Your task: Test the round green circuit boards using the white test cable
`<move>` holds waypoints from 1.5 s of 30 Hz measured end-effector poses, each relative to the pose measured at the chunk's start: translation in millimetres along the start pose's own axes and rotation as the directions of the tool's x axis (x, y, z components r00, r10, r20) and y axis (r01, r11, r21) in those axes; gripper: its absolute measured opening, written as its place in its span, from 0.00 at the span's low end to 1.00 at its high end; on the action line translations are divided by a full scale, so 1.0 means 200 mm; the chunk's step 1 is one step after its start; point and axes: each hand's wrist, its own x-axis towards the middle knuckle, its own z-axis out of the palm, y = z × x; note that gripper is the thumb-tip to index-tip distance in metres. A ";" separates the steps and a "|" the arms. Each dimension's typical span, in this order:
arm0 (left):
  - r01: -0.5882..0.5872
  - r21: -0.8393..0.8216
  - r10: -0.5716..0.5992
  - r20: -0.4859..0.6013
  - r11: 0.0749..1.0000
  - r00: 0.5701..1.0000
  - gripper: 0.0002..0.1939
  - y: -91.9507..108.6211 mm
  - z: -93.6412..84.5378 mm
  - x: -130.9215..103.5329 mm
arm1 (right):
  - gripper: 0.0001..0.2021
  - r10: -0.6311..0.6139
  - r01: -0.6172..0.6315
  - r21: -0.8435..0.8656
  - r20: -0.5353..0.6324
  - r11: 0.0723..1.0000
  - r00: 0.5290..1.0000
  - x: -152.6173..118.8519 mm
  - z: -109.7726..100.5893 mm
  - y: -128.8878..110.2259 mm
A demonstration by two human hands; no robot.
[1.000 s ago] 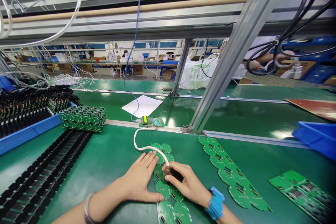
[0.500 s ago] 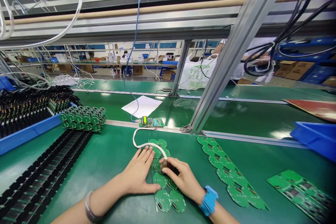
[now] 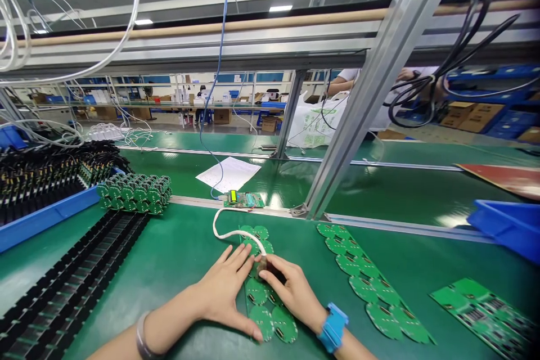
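A panel of round green circuit boards (image 3: 260,322) lies in front of me on the green bench. My left hand (image 3: 228,287) rests spread along its left edge, thumb on a lower board. In my right hand (image 3: 291,289), thumb and fingers pinch a brownish connector head at the end of a white cable (image 3: 228,234), pressed against the middle of the panel. The head's contact side is hidden. That cable runs back to a small programmer board (image 3: 244,198) with a lit yellow-green display, where a blue cable (image 3: 218,56) also joins.
Another round-board panel (image 3: 358,267) lies to the right, beside rectangular circuit boards (image 3: 476,309). Left are a black slotted rack (image 3: 84,270), stacked round boards (image 3: 135,192) and a blue tray (image 3: 50,216). A metal post (image 3: 350,124) rises ahead; a person's arm (image 3: 340,84) shows behind it.
My left hand has slid slightly nearer to me along the panel, its thumb now on a lower board. The right hand still holds the connector head at almost the same place.
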 end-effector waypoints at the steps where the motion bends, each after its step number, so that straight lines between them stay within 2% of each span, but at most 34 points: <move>1: -0.019 -0.005 0.019 -0.009 1.000 1.000 0.64 -0.01 0.00 0.00 | 0.10 0.002 -0.002 0.000 0.000 1.000 1.000 0.00 0.00 0.00; 4: -0.051 -0.010 0.051 -0.027 0.999 0.998 0.65 -0.02 0.02 -0.01 | 0.11 0.010 -0.010 0.002 0.004 1.000 1.000 0.00 0.00 -0.01; 45: -0.037 0.007 0.037 -0.021 0.999 0.999 0.64 -0.01 0.02 -0.01 | 0.12 0.004 -0.004 0.004 0.006 1.000 1.000 0.00 0.00 -0.02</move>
